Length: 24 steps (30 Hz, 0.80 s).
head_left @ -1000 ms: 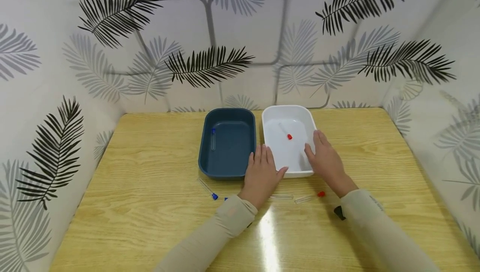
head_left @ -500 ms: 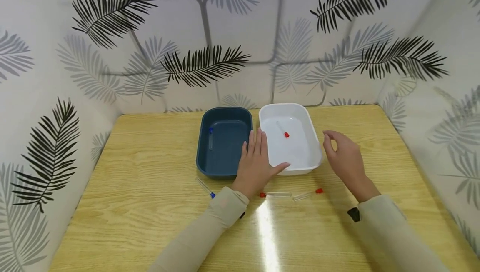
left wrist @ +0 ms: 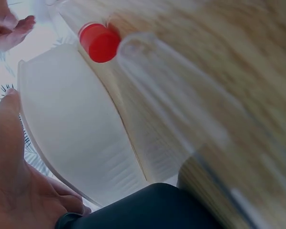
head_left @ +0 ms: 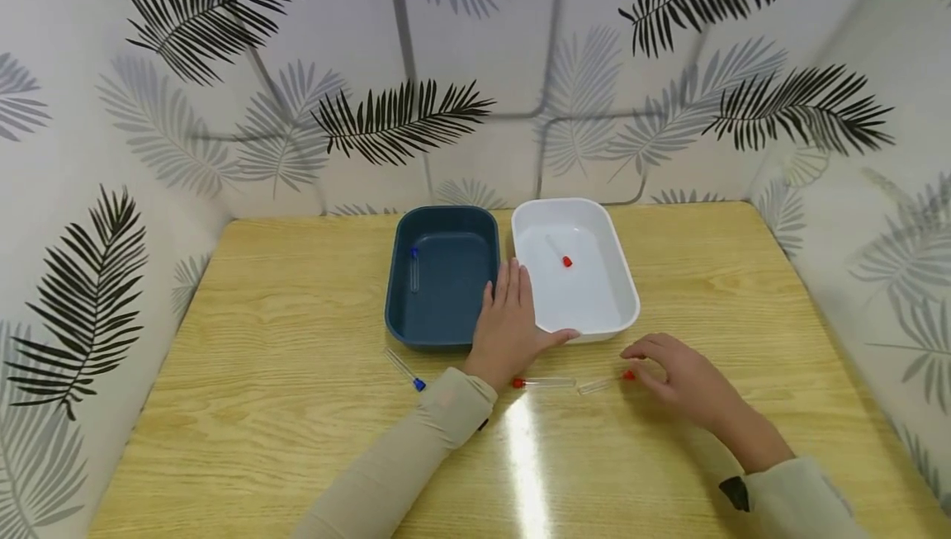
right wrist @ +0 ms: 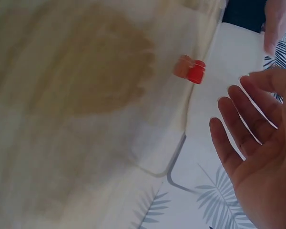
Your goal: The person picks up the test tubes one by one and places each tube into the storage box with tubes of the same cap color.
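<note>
Head view, red-cap tube (head_left: 600, 385) nr R hand (head_left: 687, 378), apart from L hand (head_left: 507, 324) at trays (head_left: 446, 295); both hands unclenched

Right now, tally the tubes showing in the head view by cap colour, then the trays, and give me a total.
Red-capped tubes: 3
Blue-capped tubes: 2
White tray: 1
Dark blue tray: 1
Total: 7
The left sleeve could be hiding more.
</note>
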Each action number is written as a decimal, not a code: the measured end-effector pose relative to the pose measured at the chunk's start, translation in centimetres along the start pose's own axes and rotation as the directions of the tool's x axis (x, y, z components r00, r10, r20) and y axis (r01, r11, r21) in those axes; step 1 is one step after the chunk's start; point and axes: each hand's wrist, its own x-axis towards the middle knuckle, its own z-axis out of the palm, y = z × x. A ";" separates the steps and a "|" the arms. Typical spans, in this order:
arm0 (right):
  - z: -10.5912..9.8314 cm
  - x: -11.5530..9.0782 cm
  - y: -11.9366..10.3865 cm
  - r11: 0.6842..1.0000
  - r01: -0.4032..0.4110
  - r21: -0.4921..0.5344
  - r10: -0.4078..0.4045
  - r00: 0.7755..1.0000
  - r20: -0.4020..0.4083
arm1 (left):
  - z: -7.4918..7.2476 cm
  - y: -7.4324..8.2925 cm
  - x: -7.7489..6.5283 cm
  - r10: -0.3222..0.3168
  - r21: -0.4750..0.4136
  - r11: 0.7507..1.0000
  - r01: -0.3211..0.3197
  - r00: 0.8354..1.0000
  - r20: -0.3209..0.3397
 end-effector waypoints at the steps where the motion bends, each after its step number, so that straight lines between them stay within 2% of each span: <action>1: 0.3 -0.1 0.0 1.000 0.012 -0.001 -0.012 1.000 0.018 | 0.0 0.0 0.0 -0.005 0.001 1.000 0.005 1.000 0.003; 5: 1.2 -0.1 0.1 0.997 0.071 0.006 -0.071 0.996 0.051 | 0.0 0.0 0.0 -0.014 0.006 1.000 0.014 1.000 0.023; 12: 2.0 0.5 0.0 0.990 0.135 0.029 -0.137 0.985 0.106 | 0.4 0.0 0.0 -0.004 0.036 0.999 0.004 1.000 0.004; 20: 2.1 0.9 -0.1 0.993 0.113 0.040 -0.119 0.975 0.187 | 0.5 -0.2 0.0 -0.006 0.026 1.000 0.005 1.000 0.024; 24: 2.2 1.1 -0.3 0.994 0.100 0.043 -0.106 0.976 0.189 | 0.3 -0.1 -0.1 -0.005 0.011 1.000 0.005 1.000 0.029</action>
